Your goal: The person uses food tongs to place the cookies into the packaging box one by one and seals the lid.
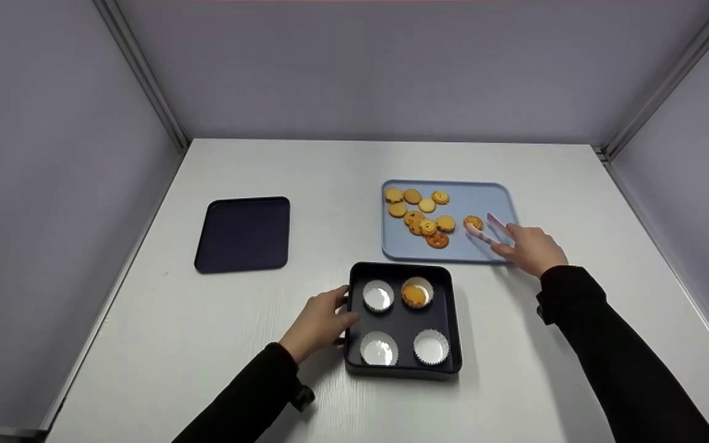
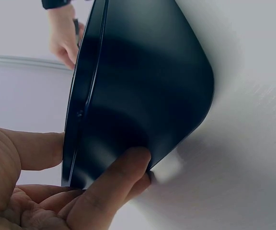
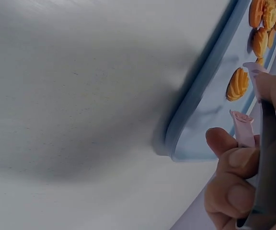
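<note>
My left hand [image 1: 319, 323] grips the left side of a black square baking pan [image 1: 400, 320]. In the left wrist view its thumb lies against the rim and the other fingers touch the outer wall. Several white paper cups stand in the pan; the far right cup [image 1: 427, 285] holds a golden cookie [image 1: 414, 295]. Over the blue tray [image 1: 484, 197], my right hand [image 1: 533, 247] holds tongs [image 1: 482, 234] with pink tips. Their tips are spread apart beside a swirled cookie [image 3: 237, 85], which lies on the tray. The right wrist view shows a gap between cookie and tips.
Several more cookies [image 1: 413, 196] lie grouped on the left half of the blue tray. A dark flat tray [image 1: 244, 237] rests on the left of the white table [image 1: 324, 203]. Grey panels [image 1: 354, 67] enclose the back and sides.
</note>
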